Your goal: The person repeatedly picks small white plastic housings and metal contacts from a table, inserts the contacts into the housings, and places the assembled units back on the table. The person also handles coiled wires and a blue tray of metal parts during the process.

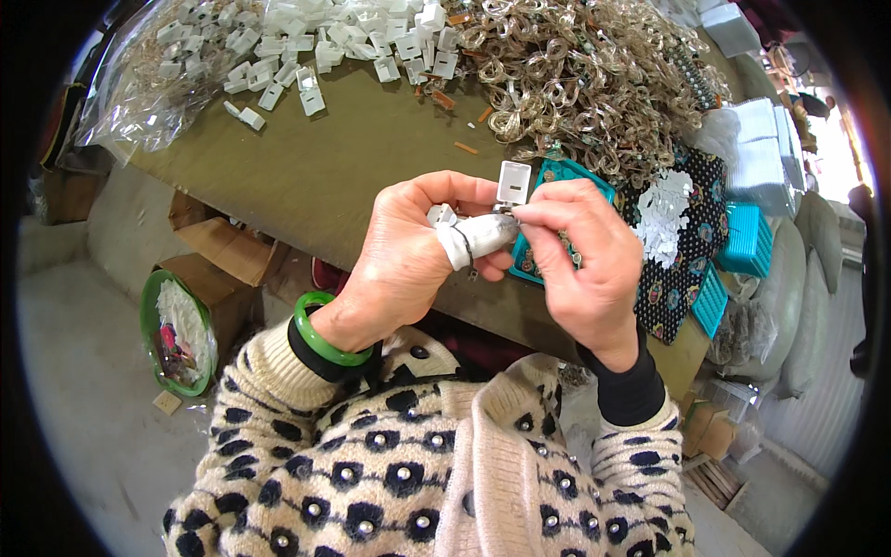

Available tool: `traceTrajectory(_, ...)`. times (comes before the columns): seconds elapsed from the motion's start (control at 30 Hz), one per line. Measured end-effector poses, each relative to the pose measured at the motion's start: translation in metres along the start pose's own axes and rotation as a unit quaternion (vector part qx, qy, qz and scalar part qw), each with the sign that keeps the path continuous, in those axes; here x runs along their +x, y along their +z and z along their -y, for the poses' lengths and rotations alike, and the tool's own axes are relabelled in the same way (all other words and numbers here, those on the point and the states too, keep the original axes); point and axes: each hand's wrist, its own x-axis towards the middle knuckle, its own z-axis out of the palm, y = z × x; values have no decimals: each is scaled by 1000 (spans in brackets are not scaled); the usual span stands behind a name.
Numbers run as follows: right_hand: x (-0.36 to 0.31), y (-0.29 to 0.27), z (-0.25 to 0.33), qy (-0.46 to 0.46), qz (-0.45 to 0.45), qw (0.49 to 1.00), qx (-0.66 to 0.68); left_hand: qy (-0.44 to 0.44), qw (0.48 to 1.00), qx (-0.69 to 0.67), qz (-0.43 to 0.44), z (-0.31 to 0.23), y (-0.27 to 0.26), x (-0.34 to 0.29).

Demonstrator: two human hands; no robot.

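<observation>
Over the table's near edge, my left hand [394, 246] grips a small white plastic case [513, 181] whose lid stands up. The left thumb wears a white wrap [469, 241] held by a dark band. My right hand [589, 255] has its thumb and forefinger pinched together at the base of the case; what they pinch, if anything, is too small to make out. Another white piece [442, 214] shows inside the left palm. Beneath the hands sits a teal basket [599, 182] with small parts in it, partly hidden by the right hand.
White cases [371, 37] are heaped at the far side, beside a clear plastic bag [139, 102]. Coiled clear wires [575, 79] form a large pile. White paper pieces [661, 223] lie on a dark patterned cloth [670, 295]. Stacked teal baskets [745, 239] stand right; a green basin [153, 325] stands lower left.
</observation>
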Motion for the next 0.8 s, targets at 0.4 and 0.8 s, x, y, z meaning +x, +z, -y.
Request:
traceTrajectory(0.4, -24, -10, -67, 35, -23, 967, -249, 19, 995, -70, 64, 4, -10, 8)
traceTrajectory(0.8, -9, -14, -26, 80, -75, 994, -4, 11, 977, -178, 115, 4, -10, 11)
